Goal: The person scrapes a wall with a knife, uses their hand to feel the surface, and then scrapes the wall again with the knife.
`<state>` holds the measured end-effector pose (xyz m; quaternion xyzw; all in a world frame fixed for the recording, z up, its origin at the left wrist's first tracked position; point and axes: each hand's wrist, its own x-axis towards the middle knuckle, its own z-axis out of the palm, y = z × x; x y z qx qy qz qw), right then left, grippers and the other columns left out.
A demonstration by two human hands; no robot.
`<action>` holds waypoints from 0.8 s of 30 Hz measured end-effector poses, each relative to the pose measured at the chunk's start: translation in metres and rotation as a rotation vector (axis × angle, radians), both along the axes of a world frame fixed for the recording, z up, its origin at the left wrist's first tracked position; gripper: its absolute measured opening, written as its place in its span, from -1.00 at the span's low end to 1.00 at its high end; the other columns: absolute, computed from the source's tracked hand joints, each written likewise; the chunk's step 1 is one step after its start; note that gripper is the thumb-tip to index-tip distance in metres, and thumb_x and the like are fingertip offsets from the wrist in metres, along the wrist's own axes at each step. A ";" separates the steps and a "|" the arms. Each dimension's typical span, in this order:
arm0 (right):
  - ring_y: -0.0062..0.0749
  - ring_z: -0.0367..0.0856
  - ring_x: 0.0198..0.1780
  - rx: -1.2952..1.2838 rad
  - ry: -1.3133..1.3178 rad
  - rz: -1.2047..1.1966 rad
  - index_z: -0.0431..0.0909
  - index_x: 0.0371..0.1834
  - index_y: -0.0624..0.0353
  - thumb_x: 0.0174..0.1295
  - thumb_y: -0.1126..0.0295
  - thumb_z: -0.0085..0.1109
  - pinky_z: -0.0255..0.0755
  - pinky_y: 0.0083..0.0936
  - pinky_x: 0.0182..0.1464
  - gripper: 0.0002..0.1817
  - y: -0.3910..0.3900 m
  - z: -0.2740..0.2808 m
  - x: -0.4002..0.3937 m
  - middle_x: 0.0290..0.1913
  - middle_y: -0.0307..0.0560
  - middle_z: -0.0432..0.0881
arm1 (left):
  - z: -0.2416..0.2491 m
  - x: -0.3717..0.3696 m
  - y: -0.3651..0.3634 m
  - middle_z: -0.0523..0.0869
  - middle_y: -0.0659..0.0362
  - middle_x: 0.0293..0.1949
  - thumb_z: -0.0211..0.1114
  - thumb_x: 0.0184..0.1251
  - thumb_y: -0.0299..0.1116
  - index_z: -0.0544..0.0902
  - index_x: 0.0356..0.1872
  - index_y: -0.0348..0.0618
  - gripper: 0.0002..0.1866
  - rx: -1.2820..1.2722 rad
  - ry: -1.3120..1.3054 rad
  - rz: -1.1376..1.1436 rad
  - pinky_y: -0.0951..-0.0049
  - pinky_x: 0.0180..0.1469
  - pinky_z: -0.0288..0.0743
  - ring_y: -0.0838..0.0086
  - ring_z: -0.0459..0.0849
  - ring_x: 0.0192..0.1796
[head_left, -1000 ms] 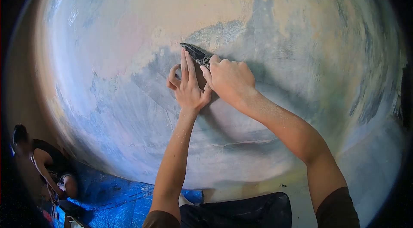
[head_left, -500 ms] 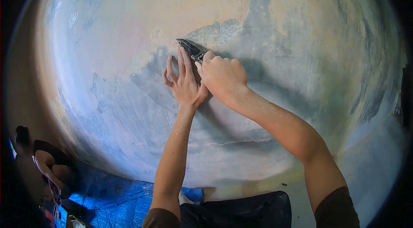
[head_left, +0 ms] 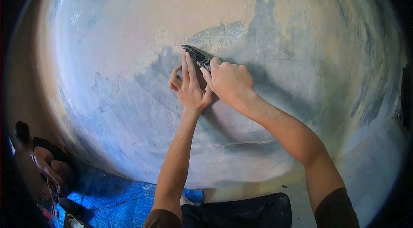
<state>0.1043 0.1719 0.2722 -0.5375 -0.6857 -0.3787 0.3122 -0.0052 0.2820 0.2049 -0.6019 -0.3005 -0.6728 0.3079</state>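
My right hand is closed around the handle end of a dark, pointed trowel. Its blade lies against the curved, mottled wall, with the tip toward the upper left. Below the blade, my left hand has its index and middle fingers stretched upward, their tips against the trowel near its point. The other fingers of that hand are bent and apart. The heel of the left hand is close by the right wrist. Grey, blue and cream patches of plaster or paint surround the tool.
At the lower left, another person crouches beside the wall. A shiny blue sheet covers the floor there, with some items in the corner. My dark-clothed leg is at the bottom, close to the wall's lower edge.
Both hands and the trowel appear slightly lower and farther right. The upper wall pattern has shifted a little the same way. The grip looks the same.
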 end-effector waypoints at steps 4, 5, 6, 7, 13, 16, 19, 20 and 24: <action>-0.09 0.79 -0.48 -0.003 0.008 -0.022 0.56 -0.25 0.21 0.57 0.02 -0.03 0.66 -0.23 -0.44 -0.55 -0.001 0.003 -0.002 -0.55 0.05 0.72 | 0.002 0.001 -0.002 0.30 0.16 0.63 0.10 0.28 0.05 0.23 0.61 -0.23 -0.09 -0.053 0.001 0.046 0.17 0.43 -0.13 0.18 0.28 0.34; -0.14 0.81 -0.46 -0.018 0.009 -0.039 0.58 -0.24 0.21 0.56 0.03 0.00 0.67 -0.26 -0.41 -0.56 -0.003 0.005 -0.004 -0.52 0.02 0.74 | 0.003 0.002 -0.002 0.29 0.17 0.63 0.10 0.28 0.03 0.21 0.62 -0.23 -0.10 -0.072 -0.001 0.071 0.16 0.43 -0.14 0.19 0.28 0.33; -0.18 0.82 -0.43 -0.034 0.009 -0.057 0.59 -0.24 0.21 0.54 0.04 0.02 0.68 -0.30 -0.39 -0.57 -0.007 0.007 -0.006 -0.48 0.00 0.77 | 0.004 0.003 -0.002 0.29 0.17 0.63 0.10 0.28 0.02 0.20 0.62 -0.22 -0.10 -0.090 -0.003 0.094 0.16 0.42 -0.15 0.20 0.28 0.33; -0.22 0.84 -0.40 -0.048 0.011 -0.076 0.61 -0.24 0.21 0.53 0.05 0.05 0.69 -0.34 -0.36 -0.58 -0.011 0.009 -0.009 -0.45 -0.03 0.79 | 0.005 0.004 -0.002 0.28 0.17 0.63 0.09 0.29 0.01 0.19 0.63 -0.22 -0.10 -0.108 -0.004 0.117 0.15 0.42 -0.16 0.21 0.28 0.33; -0.10 0.82 -0.44 -0.043 -0.020 -0.076 0.57 -0.23 0.22 0.56 0.04 0.00 0.67 -0.22 -0.38 -0.57 -0.009 0.008 -0.010 -0.52 0.05 0.75 | 0.009 0.004 -0.004 0.29 0.20 0.63 0.06 0.39 -0.04 0.15 0.64 -0.22 -0.16 -0.093 -0.016 0.159 0.12 0.47 -0.23 0.20 0.15 0.54; -0.11 0.82 -0.44 -0.010 -0.037 -0.079 0.57 -0.23 0.22 0.56 0.05 0.00 0.67 -0.23 -0.38 -0.57 -0.009 0.008 -0.009 -0.51 0.04 0.76 | 0.009 0.002 -0.005 0.29 0.21 0.63 0.04 0.44 -0.05 0.14 0.64 -0.21 -0.19 -0.123 0.007 0.126 0.10 0.51 -0.26 0.19 0.06 0.62; -0.12 0.82 -0.44 -0.024 -0.046 -0.098 0.57 -0.22 0.22 0.56 0.05 0.01 0.68 -0.23 -0.38 -0.58 -0.009 0.010 -0.012 -0.50 0.04 0.76 | 0.010 0.003 -0.006 0.29 0.20 0.63 0.03 0.45 -0.04 0.14 0.64 -0.21 -0.19 -0.126 0.008 0.143 0.10 0.52 -0.26 0.19 0.07 0.61; -0.12 0.82 -0.44 -0.027 -0.038 -0.095 0.57 -0.22 0.23 0.56 0.05 0.01 0.68 -0.23 -0.38 -0.58 -0.009 0.010 -0.012 -0.50 0.04 0.76 | 0.010 0.003 -0.007 0.30 0.20 0.63 0.02 0.45 -0.04 0.14 0.64 -0.21 -0.19 -0.129 0.015 0.152 0.10 0.52 -0.26 0.19 0.07 0.61; -0.20 0.84 -0.38 -0.030 -0.035 -0.115 0.59 -0.21 0.23 0.54 0.09 0.04 0.69 -0.32 -0.36 -0.61 -0.010 0.013 -0.016 -0.45 -0.01 0.78 | 0.013 0.003 -0.007 0.30 0.19 0.62 0.02 0.44 -0.03 0.15 0.64 -0.22 -0.18 -0.120 0.007 0.154 0.11 0.52 -0.26 0.19 0.08 0.60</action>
